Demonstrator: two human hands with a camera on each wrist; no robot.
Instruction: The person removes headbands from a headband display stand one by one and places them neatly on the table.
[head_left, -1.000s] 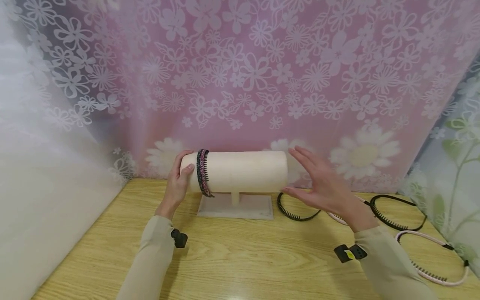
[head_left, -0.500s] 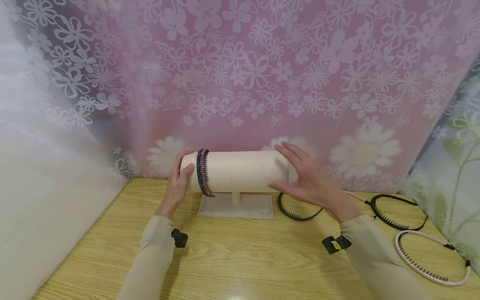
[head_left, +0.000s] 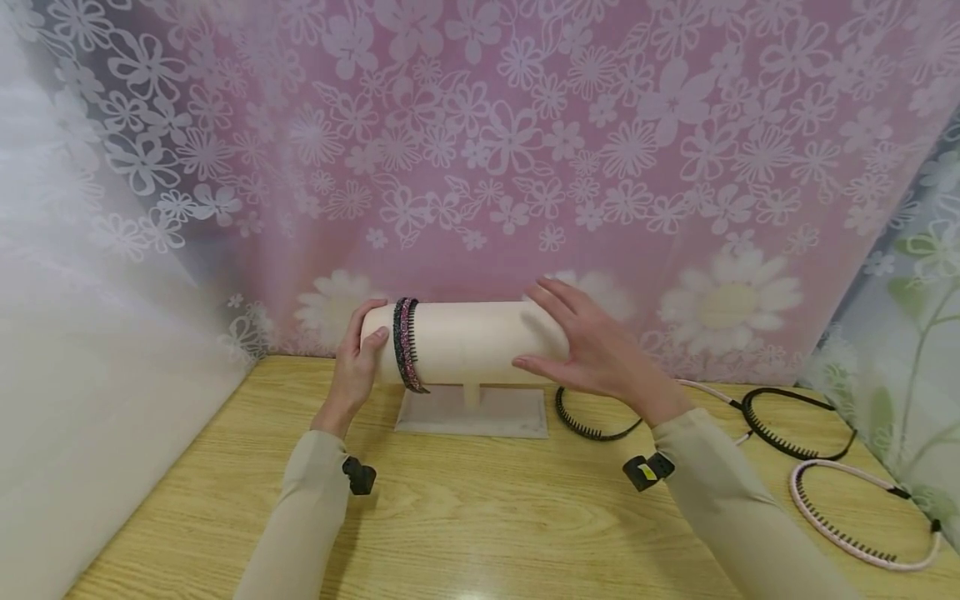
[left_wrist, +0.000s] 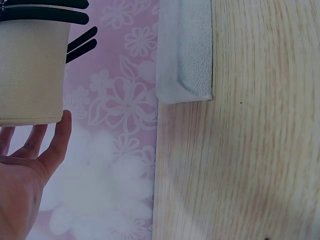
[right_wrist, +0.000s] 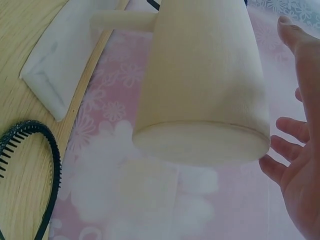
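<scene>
Hands [head_left: 355, 360] [head_left: 600, 354] flank cream cylinder [head_left: 476, 342], yellow label [head_left: 647, 472] on right wrist camera [head_left: 634, 474].

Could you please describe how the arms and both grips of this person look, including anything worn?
The plain beige cloth left sleeve and matching right sleeve reach the wrists. There sit a small, angular black left wrist device and a similar right wrist device with a yellow patch. The left grip and right grip are bare, ungloved hands.

cream roll [head_left: 483, 342] partly hidden, sleeves [head_left: 296, 508] cropped
</scene>
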